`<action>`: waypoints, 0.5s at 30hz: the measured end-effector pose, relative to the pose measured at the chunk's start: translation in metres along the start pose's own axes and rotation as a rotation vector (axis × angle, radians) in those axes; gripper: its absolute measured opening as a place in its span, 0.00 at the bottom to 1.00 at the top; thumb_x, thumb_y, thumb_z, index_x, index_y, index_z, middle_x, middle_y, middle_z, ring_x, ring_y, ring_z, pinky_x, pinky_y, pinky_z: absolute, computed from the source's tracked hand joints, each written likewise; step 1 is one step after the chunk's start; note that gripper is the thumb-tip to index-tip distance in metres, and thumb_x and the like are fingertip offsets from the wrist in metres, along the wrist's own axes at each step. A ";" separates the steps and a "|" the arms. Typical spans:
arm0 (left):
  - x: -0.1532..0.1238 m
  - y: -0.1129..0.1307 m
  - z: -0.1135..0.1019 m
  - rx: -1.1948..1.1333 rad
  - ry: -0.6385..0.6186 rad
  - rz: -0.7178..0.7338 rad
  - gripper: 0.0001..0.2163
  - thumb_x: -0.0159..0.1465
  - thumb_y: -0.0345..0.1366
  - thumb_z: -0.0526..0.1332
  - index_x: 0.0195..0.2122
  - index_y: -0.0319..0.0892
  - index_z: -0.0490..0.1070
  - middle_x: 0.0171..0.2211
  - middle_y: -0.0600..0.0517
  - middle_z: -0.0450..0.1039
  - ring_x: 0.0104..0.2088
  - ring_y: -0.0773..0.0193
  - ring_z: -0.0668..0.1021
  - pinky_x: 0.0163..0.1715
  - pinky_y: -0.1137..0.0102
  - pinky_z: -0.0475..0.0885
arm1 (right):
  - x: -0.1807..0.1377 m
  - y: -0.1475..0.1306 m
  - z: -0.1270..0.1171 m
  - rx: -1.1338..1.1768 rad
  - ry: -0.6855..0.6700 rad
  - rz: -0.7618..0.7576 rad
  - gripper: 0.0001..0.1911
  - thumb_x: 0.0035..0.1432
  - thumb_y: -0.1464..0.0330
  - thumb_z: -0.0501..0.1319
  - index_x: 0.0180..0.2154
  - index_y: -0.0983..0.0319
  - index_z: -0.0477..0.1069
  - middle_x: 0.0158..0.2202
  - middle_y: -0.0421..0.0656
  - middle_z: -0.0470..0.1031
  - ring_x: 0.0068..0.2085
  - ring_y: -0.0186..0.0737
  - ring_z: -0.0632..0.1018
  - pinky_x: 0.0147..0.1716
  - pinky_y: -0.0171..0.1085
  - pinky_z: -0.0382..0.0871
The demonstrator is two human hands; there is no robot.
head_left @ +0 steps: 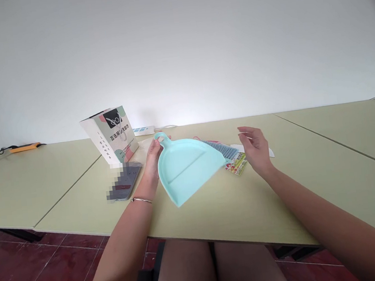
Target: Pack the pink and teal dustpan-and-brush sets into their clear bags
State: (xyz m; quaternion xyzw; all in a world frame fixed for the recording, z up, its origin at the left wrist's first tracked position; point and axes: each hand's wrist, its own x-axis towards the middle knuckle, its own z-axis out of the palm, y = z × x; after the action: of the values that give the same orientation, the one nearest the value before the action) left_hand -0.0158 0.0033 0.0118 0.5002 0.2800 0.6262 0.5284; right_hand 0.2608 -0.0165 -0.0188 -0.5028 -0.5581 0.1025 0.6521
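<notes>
A light turquoise dustpan (190,162) is held up over the table, tilted, with its broad straight edge toward the lower right. My left hand (153,155) grips it near its looped handle at the upper left. Some of those fingers are hidden behind the pan. To the right, my right hand (255,148) is raised with nothing in it, its fingers loosely bent and apart. Behind the dustpan lies a brush with grey-blue bristles (224,149), partly covered. A green and yellow printed card (237,164) rests between the brush and my right hand.
A printed paper bag (115,133) with a rope handle stands at the left, beside a phone (127,182). Farther back are a white power strip (144,131) and an orange object with a black strap (25,148). The table (334,178) meets a white wall.
</notes>
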 end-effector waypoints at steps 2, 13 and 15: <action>-0.006 -0.001 0.009 0.021 -0.076 -0.055 0.26 0.54 0.54 0.60 0.50 0.45 0.67 0.42 0.48 0.74 0.41 0.58 0.76 0.42 0.64 0.69 | -0.004 -0.011 0.002 0.075 -0.156 0.049 0.13 0.58 0.59 0.53 0.42 0.57 0.68 0.42 0.44 0.72 0.42 0.40 0.74 0.44 0.42 0.69; -0.016 -0.013 0.028 -0.039 -0.328 -0.253 0.27 0.54 0.49 0.64 0.54 0.47 0.64 0.45 0.47 0.74 0.47 0.55 0.75 0.46 0.62 0.69 | -0.033 -0.033 0.017 0.104 -0.993 0.296 0.19 0.54 0.55 0.59 0.46 0.55 0.71 0.45 0.41 0.76 0.45 0.46 0.77 0.41 0.44 0.72; -0.015 -0.014 0.027 0.007 -0.312 -0.259 0.27 0.55 0.50 0.63 0.54 0.46 0.63 0.47 0.46 0.73 0.47 0.55 0.75 0.46 0.62 0.69 | -0.034 -0.032 0.019 0.110 -0.945 0.323 0.19 0.55 0.56 0.59 0.46 0.56 0.71 0.45 0.42 0.76 0.44 0.47 0.77 0.41 0.45 0.72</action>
State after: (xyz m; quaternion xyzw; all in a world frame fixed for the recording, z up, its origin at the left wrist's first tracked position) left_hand 0.0132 -0.0115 0.0035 0.5529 0.2591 0.4668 0.6398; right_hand 0.2194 -0.0445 -0.0180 -0.4464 -0.7012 0.4480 0.3292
